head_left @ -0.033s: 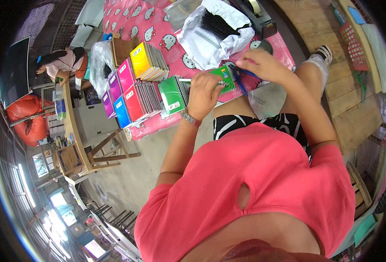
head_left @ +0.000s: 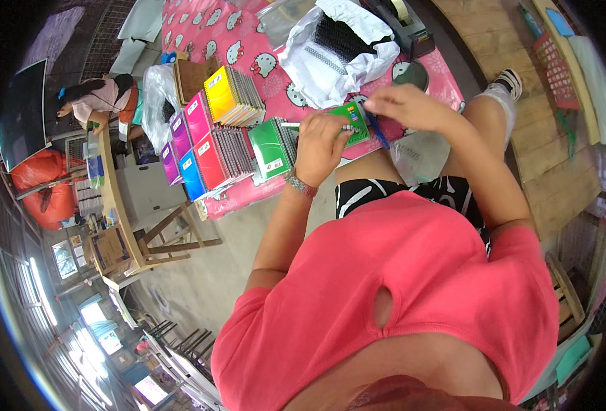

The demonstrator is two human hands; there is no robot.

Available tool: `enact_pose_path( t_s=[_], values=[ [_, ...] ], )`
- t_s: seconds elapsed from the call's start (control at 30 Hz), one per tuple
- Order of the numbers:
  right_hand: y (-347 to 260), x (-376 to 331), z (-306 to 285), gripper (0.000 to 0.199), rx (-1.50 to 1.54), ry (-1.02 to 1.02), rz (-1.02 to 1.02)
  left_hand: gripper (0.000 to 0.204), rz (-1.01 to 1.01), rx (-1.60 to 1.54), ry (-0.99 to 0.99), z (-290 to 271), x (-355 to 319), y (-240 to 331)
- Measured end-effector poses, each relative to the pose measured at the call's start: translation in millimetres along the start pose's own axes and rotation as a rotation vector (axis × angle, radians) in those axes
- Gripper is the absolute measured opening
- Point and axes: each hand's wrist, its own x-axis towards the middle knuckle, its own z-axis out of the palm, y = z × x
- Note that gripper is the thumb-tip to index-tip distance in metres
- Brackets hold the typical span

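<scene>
My left hand (head_left: 320, 140), a watch at its wrist, is closed on a small green spiral notebook (head_left: 355, 113) at the table's near edge. A thin white stick-like thing (head_left: 290, 125) pokes out beside its fingers. My right hand (head_left: 407, 106) hovers by the notebook's far right corner, fingers loosely bent and apart, holding nothing I can see. Below it lies a blue-handled tool (head_left: 378, 131), mostly hidden. Left of my left hand stands a stack of larger green spiral notebooks (head_left: 271, 148).
Red notebooks (head_left: 215, 161), yellow notebooks (head_left: 229, 96) and other coloured stacks stand to the left on the pink tablecloth (head_left: 275, 65). White paper holding black spiral coils (head_left: 341, 44) lies behind. A tape dispenser (head_left: 409, 31) stands back right. Another person (head_left: 104, 99) bends at a far-left table.
My right hand has shifted slightly left, toward the notebook's corner. Less of the blue-handled tool shows under it. My left hand has stayed on the notebook.
</scene>
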Motion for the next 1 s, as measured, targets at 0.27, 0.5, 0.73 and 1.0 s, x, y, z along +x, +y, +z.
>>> enact_pose_path(
  t_s=[0.27,0.5,0.73,1.0],
  values=[
    [-14,-11,43,0.020,-0.089,0.424,-0.434,0.022,-0.034,0.005,0.011,0,5,3],
    [-21,-10,35,0.017,0.294,-0.018,0.035,0.027,-0.006,-0.009,0.014,-1,4,4],
    [9,1,32,0.029,0.117,0.142,-0.079,0.023,-0.002,-0.036,-0.052,-7,-4,5],
    [67,2,-2,0.041,-0.548,0.393,-0.083,0.024,-0.119,0.433,0.021,-4,-18,12]
  ],
)
